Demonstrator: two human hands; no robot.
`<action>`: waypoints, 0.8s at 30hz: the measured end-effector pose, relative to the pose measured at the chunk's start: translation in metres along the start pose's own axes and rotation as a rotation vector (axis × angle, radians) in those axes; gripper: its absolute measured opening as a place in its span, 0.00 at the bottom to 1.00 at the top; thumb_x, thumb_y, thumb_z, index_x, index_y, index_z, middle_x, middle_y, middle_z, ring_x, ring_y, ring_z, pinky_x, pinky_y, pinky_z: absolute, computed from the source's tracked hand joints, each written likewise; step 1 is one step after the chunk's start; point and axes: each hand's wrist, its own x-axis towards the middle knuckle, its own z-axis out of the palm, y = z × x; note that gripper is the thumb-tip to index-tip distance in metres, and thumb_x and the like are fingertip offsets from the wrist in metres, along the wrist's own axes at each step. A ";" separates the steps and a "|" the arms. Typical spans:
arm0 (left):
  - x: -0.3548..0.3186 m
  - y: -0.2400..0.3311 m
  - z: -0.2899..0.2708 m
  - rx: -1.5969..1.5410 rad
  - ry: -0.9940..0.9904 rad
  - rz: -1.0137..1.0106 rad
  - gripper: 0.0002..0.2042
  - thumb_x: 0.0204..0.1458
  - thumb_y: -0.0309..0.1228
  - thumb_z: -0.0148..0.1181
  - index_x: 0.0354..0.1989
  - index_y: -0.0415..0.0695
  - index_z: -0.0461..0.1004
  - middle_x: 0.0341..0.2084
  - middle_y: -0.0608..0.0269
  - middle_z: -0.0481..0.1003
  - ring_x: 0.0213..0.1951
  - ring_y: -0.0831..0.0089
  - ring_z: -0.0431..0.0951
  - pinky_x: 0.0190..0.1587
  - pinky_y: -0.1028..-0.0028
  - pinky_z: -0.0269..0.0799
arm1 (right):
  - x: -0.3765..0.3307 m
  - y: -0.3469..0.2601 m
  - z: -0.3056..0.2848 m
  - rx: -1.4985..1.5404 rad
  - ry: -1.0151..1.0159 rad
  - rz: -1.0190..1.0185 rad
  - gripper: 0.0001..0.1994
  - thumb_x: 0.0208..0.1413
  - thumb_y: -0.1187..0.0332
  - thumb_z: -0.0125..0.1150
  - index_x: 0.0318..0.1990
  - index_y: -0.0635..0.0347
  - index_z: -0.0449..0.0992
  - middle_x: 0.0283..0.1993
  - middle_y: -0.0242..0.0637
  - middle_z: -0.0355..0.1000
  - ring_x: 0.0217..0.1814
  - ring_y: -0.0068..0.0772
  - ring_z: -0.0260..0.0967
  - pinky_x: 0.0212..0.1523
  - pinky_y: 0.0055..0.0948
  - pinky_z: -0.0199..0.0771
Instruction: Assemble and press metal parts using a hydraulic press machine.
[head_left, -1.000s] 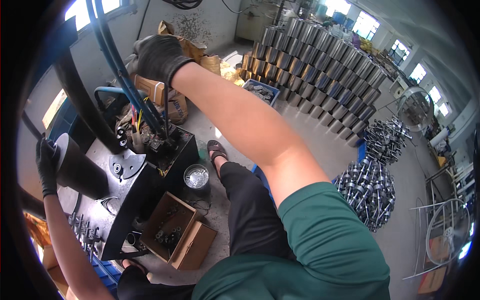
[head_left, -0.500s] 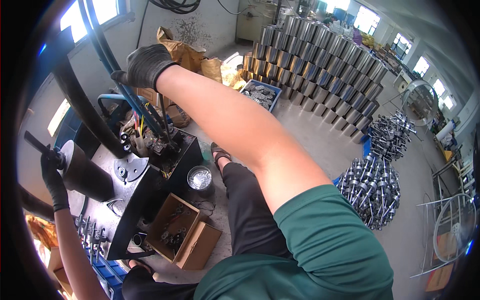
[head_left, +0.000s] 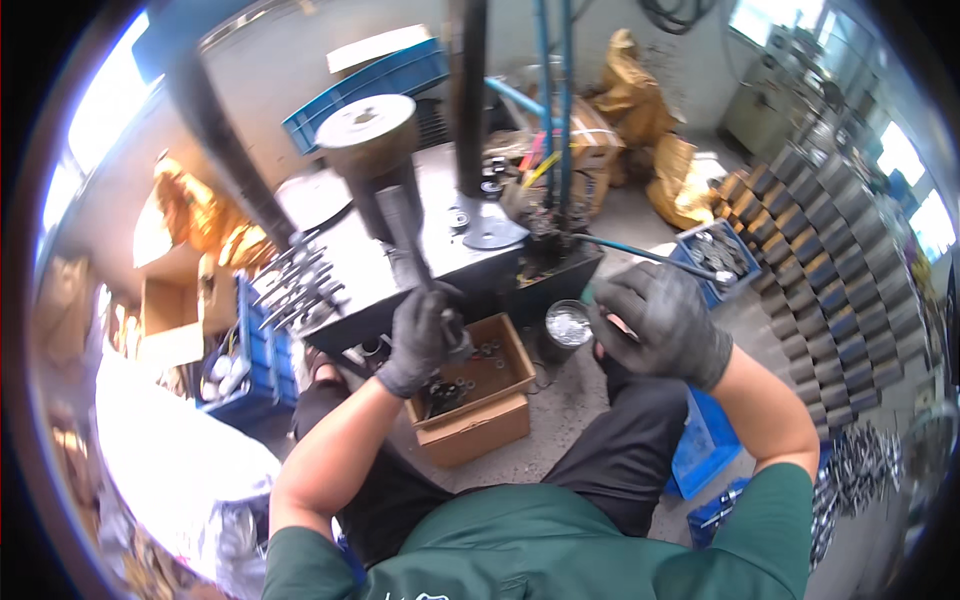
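Note:
Both my hands wear dark grey gloves. My left hand (head_left: 425, 340) is closed around the lower end of a long grey metal bar (head_left: 405, 235), blurred by motion. The bar reaches up in front of a dark cylinder with a pale round top (head_left: 366, 120) over the metal worktable. My right hand (head_left: 660, 325) is at the right with its fingers curled in; what they hold, if anything, I cannot make out. Just beyond it runs a thin blue lever (head_left: 640, 251) with a shiny knob at its end.
Below my hands stands an open cardboard box (head_left: 470, 440) with small metal parts, beside a metal can (head_left: 568, 325). Several shafts (head_left: 300, 285) lie at the table's left. Stacked metal cylinders (head_left: 830, 270) and a blue crate of discs (head_left: 718, 255) stand at the right.
My view has swung left. My right hand has come away from the upright blue bar, down and closer to me. The left hand has come in closer to my body.

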 end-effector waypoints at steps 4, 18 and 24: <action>0.003 -0.027 0.015 0.060 0.074 -0.171 0.25 0.64 0.57 0.52 0.38 0.43 0.77 0.23 0.67 0.72 0.23 0.78 0.74 0.24 0.77 0.71 | 0.007 -0.010 0.064 0.315 0.066 0.232 0.09 0.48 0.73 0.69 0.39 0.60 0.79 0.36 0.42 0.77 0.36 0.44 0.78 0.38 0.36 0.79; 0.039 -0.054 0.004 -0.371 0.243 -0.539 0.18 0.64 0.39 0.42 0.31 0.42 0.77 0.20 0.61 0.72 0.21 0.71 0.73 0.25 0.70 0.74 | -0.027 -0.002 0.203 1.266 0.090 1.052 0.14 0.62 0.67 0.61 0.52 0.64 0.77 0.42 0.41 0.80 0.43 0.31 0.78 0.48 0.30 0.78; 0.067 -0.076 0.008 -0.560 0.399 -0.602 0.18 0.64 0.42 0.47 0.31 0.41 0.76 0.19 0.61 0.71 0.19 0.70 0.72 0.24 0.67 0.72 | -0.041 0.009 0.228 1.276 0.057 1.112 0.19 0.63 0.66 0.60 0.59 0.64 0.74 0.44 0.40 0.80 0.45 0.31 0.78 0.50 0.30 0.78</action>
